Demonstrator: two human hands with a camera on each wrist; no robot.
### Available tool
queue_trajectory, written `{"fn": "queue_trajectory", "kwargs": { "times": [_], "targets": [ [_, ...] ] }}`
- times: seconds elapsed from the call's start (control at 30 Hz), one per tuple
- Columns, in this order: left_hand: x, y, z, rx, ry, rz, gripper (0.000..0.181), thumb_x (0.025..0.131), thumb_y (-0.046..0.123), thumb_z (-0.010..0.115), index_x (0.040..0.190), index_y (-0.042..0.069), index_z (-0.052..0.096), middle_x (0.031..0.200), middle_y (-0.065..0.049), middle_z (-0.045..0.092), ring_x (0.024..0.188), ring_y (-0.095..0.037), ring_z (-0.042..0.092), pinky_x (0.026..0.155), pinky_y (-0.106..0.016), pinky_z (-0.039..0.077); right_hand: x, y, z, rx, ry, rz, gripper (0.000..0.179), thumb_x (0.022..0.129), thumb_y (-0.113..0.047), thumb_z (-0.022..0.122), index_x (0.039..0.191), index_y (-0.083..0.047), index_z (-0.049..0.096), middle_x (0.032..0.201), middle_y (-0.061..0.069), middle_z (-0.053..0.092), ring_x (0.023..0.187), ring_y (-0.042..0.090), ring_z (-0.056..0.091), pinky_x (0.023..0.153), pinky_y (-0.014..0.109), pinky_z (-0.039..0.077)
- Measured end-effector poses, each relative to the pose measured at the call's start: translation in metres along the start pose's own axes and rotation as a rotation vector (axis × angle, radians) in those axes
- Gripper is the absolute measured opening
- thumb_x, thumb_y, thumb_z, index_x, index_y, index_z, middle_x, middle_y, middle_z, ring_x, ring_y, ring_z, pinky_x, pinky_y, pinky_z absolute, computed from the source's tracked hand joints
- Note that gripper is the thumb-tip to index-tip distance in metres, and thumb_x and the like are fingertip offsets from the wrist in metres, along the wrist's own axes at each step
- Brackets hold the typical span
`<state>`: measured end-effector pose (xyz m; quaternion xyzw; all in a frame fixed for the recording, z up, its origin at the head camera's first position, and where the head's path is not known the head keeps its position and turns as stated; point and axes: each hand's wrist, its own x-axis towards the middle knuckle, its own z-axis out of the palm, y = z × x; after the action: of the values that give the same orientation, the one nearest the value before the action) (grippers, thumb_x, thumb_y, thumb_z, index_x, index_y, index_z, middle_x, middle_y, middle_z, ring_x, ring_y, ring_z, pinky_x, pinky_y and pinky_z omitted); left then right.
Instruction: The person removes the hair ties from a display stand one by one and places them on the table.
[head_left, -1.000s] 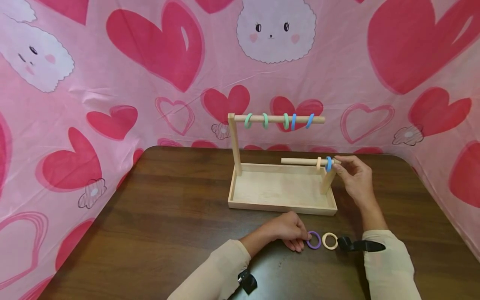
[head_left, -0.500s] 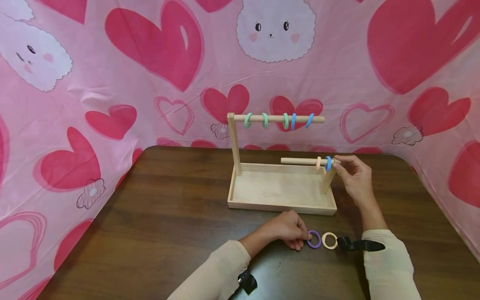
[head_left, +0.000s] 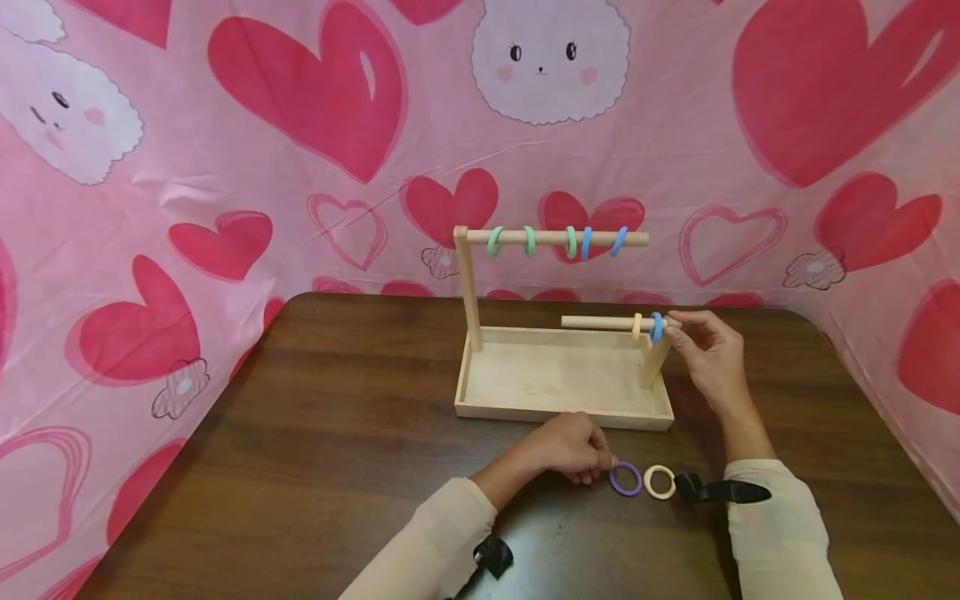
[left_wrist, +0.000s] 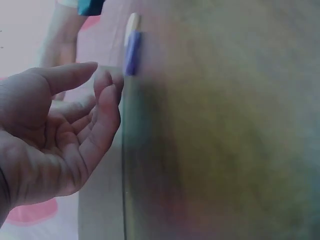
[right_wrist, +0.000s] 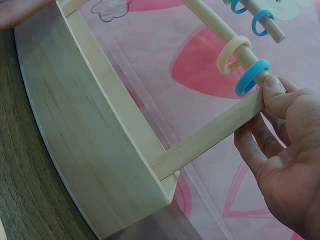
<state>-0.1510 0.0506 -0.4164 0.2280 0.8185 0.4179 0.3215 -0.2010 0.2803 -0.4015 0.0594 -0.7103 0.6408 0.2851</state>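
Note:
My right hand (head_left: 711,354) holds the top of the short post (right_wrist: 210,132) of a wooden ring stand, thumb and fingers at the joint with the lower rod (head_left: 600,322). A peach ring (right_wrist: 234,55) and a blue ring (right_wrist: 252,77) hang on that rod beside my fingertips. In front of the stand, my left hand (head_left: 573,447) is at the near edge of a purple ring (head_left: 626,479) lying on the table. The left wrist view shows its thumb and forefinger apart, with the purple ring beyond the fingertips. A cream ring (head_left: 660,482) lies right of the purple one.
The upper rod (head_left: 551,238) carries several green and blue rings, and its right end is free. The stand's shallow tray (head_left: 562,414) sits on the dark wooden table (head_left: 337,433). Behind hangs a pink heart-patterned cloth (head_left: 300,150).
My left hand has shifted slightly left and away from me, and its fingers overlap the purple ring less. The right hand stays at the post.

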Motion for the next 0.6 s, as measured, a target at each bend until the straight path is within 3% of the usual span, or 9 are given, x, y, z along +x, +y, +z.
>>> {"fn": "queue_trajectory", "kwargs": {
  "times": [0.17,0.4,0.47,0.6],
  "targets": [
    [0.003,0.003,-0.011,0.018,0.058,0.108,0.015,0.096,0.019,0.068,0.095,0.006,0.076,0.063,0.001,0.065,0.053,-0.006,0.062,0.052,-0.019,0.051,0.0,0.0,0.0,0.014,-0.003,0.007,0.031,0.088,0.018,0.063,0.101,-0.007,0.077,0.089,-0.023,0.075,0.078,-0.003,0.06,0.07,0.008,0.048],
    [0.011,0.007,-0.017,-0.058,0.191,0.268,0.017,0.093,0.018,0.071,0.105,0.007,0.074,0.082,-0.013,0.077,0.064,-0.024,0.073,0.051,-0.018,0.047,0.001,0.0,0.001,0.0,-0.005,0.001,0.031,0.089,0.017,0.064,0.101,-0.008,0.078,0.087,-0.023,0.073,0.078,-0.002,0.058,0.067,0.008,0.047],
    [0.013,0.007,-0.017,-0.086,0.233,0.298,0.017,0.092,0.019,0.072,0.104,0.007,0.074,0.082,-0.01,0.077,0.063,-0.022,0.071,0.052,-0.018,0.049,0.0,0.0,0.001,0.003,-0.003,0.001,0.031,0.088,0.017,0.064,0.101,-0.007,0.078,0.086,-0.022,0.073,0.077,-0.002,0.059,0.067,0.008,0.047],
    [0.017,0.01,-0.018,-0.09,0.322,0.341,0.017,0.092,0.021,0.072,0.103,0.009,0.075,0.083,-0.003,0.075,0.058,-0.004,0.062,0.054,-0.016,0.048,0.0,0.0,0.0,0.021,0.002,0.003,0.029,0.088,0.018,0.064,0.101,-0.004,0.077,0.084,-0.02,0.072,0.076,-0.001,0.06,0.067,0.008,0.048]
  ]
}}
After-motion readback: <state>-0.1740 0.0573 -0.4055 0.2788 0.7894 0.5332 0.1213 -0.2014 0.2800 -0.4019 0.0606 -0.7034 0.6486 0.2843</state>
